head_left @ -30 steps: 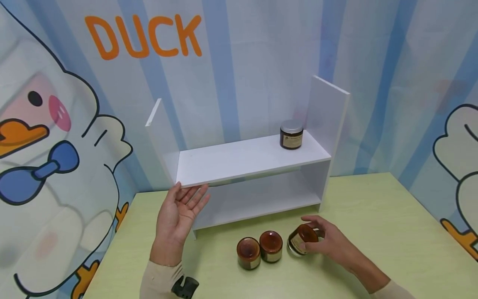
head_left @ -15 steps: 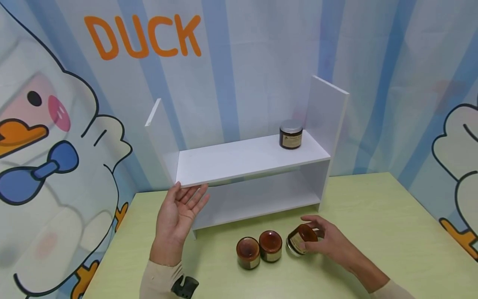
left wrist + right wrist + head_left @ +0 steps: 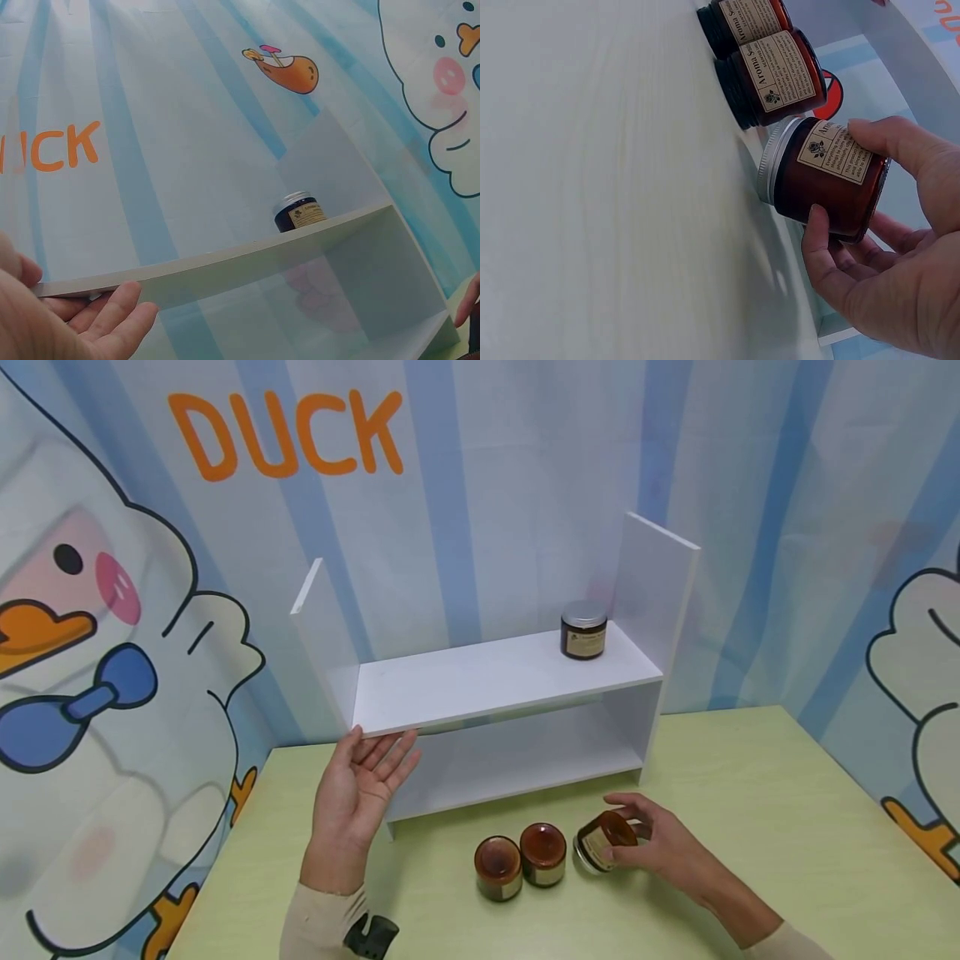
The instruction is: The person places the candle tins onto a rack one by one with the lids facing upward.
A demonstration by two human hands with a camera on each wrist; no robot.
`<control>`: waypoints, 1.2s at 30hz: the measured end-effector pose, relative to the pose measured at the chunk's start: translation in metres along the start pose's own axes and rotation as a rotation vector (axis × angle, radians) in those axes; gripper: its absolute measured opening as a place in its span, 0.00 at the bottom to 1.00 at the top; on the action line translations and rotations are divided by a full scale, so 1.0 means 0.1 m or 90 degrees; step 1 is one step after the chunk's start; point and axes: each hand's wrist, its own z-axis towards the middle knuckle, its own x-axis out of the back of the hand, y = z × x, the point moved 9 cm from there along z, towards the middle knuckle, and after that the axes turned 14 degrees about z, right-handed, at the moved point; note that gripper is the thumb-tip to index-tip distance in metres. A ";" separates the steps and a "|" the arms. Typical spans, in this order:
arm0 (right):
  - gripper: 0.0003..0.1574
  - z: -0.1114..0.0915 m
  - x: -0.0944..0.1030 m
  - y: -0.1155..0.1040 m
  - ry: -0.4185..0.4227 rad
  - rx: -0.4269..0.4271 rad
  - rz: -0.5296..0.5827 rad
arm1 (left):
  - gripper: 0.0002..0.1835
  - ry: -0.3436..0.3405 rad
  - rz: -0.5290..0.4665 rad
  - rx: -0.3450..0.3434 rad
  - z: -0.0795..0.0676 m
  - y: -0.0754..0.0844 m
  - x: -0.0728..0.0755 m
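My right hand (image 3: 651, 835) grips an amber glass candle jar (image 3: 829, 180) with a silver lid and a printed label. The jar is tilted, lid end down, close to the table. Just left of it two more amber jars (image 3: 543, 854) (image 3: 776, 75) stand upside down, side by side. At the white shelf (image 3: 495, 681), my left hand (image 3: 358, 789) holds the front left edge of the upper board, thumb above and fingers beneath. A silver-lidded jar (image 3: 583, 631) (image 3: 298, 211) stands upright on that board near the right side panel.
The shelf's lower board (image 3: 517, 760) sits just above the pale green table (image 3: 750, 793). Behind hangs a blue striped curtain (image 3: 510, 485) with duck drawings. A black strap piece (image 3: 372, 937) is on my left sleeve.
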 end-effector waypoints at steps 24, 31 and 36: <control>0.48 0.01 0.01 0.06 0.000 -0.013 -0.009 | 0.24 -0.003 -0.004 -0.002 -0.01 0.01 -0.01; 0.49 0.01 0.01 0.09 0.008 -0.024 0.000 | 0.24 -0.001 -0.006 -0.001 0.00 0.01 -0.01; 0.49 0.02 0.01 0.09 0.002 -0.016 0.002 | 0.24 0.002 -0.004 0.000 -0.01 0.01 0.00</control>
